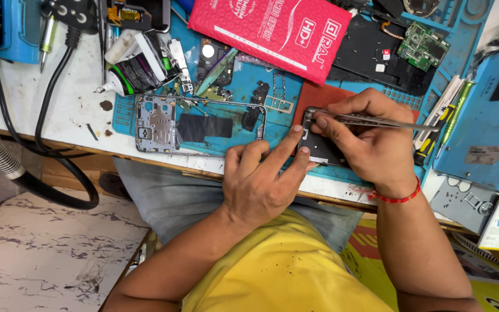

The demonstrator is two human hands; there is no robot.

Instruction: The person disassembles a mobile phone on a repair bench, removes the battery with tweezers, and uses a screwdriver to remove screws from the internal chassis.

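- Head view: right hand [371,144] pinches metal tweezers [376,120], tips on dark phone part [319,151] at the bench edge.
- Left hand [261,182], fingers [287,144] spread, presses that part's left side.

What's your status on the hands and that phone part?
Right hand pinching tweezers, tips on dark phone part. Left hand fingers steadying it. Nothing blocking.

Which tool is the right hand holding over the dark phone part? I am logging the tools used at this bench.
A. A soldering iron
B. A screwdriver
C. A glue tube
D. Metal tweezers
D: the right hand pinches slim metal tweezers, their tips at the dark phone part.
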